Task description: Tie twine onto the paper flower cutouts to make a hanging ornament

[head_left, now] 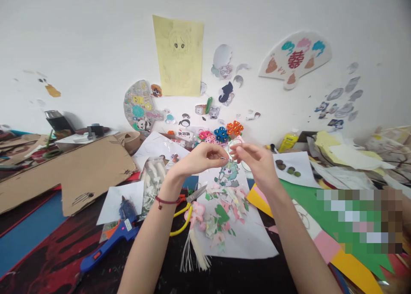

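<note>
Near the centre my left hand (210, 156) pinches a small silvery piece too tiny to name. My right hand (247, 154) is close on its right, fingertips pressed together on something I cannot make out. A teal-haired cartoon figure (230, 172) shows just below the hands. Under them lies a white paper sheet (253, 238) with pink, green and white paper scraps (222, 215). Yellow-handled scissors (188, 212) lie beside my left forearm, by a pink flower with a white tassel (194, 251).
A blue glue gun (120, 232) and cut cardboard (93, 170) lie left. Orange, blue and pink flowers (221, 134) stand behind the hands. Green paper (340, 208) and a yellow bottle (288, 141) are right. A pixelated patch covers the far right. Drawings hang on the wall.
</note>
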A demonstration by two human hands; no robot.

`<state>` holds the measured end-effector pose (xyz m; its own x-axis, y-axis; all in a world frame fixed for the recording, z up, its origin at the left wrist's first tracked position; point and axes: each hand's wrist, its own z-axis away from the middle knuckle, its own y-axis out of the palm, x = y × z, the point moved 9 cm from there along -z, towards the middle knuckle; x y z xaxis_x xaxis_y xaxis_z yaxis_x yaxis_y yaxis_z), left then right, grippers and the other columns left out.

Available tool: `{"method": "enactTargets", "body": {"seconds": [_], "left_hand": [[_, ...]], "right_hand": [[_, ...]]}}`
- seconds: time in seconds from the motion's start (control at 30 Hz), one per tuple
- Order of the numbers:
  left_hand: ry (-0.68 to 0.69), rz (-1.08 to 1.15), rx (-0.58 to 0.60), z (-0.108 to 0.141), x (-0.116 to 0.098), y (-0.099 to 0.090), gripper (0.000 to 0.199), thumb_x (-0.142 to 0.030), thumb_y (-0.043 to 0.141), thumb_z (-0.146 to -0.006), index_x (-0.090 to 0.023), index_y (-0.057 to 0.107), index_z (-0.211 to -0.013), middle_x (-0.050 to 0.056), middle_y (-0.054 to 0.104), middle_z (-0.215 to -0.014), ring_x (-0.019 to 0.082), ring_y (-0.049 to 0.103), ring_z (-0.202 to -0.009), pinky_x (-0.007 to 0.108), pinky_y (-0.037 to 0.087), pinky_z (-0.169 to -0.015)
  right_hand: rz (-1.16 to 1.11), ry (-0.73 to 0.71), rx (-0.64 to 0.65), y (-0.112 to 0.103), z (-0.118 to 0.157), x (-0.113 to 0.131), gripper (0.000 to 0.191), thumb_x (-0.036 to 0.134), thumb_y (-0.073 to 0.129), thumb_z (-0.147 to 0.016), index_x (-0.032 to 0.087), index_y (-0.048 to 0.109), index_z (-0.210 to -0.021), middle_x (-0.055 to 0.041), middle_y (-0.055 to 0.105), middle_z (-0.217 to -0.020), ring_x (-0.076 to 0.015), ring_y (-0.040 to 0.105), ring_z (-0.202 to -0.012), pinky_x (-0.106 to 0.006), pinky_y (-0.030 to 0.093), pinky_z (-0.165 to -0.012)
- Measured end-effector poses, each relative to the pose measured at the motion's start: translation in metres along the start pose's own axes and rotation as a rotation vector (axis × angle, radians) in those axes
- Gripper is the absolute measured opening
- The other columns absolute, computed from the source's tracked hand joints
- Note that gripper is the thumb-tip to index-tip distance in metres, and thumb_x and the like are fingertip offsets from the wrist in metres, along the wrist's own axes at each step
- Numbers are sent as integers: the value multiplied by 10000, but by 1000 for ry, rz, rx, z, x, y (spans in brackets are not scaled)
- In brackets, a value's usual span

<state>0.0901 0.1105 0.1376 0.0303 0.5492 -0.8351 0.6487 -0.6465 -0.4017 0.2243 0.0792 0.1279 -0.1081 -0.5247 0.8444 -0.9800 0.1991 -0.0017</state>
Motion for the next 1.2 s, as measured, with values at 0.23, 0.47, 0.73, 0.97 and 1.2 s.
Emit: {"method": "enactTargets", "body": {"seconds": [0.23, 0.47, 0.73, 0.97, 1.2], "left_hand": [[44, -4, -174, 4, -5, -21, 166, -293, 610, -874, -134, 629, -915, 16, 583, -801, 98, 507, -695, 215, 406, -629], [84, -6, -321, 7, -12, -30, 201, -332, 600, -899, -132, 590, -909, -1, 539, -712, 96, 487, -654, 220, 385, -616], [139, -46, -526, 9, -13, -37, 245, -428, 538, -936, -184, 542, -958, -65, 402, -599, 85, 352, -552, 205, 280, -525], [198, -61, -602, 13, -20, -39, 244, -436, 529, -943, -196, 539, -986, -55, 416, -617, 96, 342, -577, 204, 275, -537], [228, -81, -616, 16, -28, -37, 215, -409, 529, -950, -195, 538, -968, -44, 436, -637, 98, 380, -587, 201, 300, -549]], "right_hand": [[-239, 19, -12, 7, -34, 23, 179, 316, 710, -773, 172, 681, -671, -20, 630, -724, -120, 549, -646, -270, 454, -627], [-444, 167, 62, 8, -46, 7, 200, 352, 710, -738, 198, 586, -707, 26, 563, -672, -80, 441, -512, -247, 351, -464], [-470, 223, 170, 21, -46, -9, 405, 434, 754, -707, 217, 434, -589, 56, 411, -563, -78, 356, -470, -244, 347, -443], [-450, 243, 204, 39, -44, -25, 471, 436, 772, -691, 200, 402, -522, 45, 423, -560, -78, 410, -506, -219, 376, -467], [-428, 283, 245, 51, -39, -30, 481, 455, 764, -685, 203, 393, -513, 50, 416, -520, -84, 410, -483, -226, 368, -454]]}}
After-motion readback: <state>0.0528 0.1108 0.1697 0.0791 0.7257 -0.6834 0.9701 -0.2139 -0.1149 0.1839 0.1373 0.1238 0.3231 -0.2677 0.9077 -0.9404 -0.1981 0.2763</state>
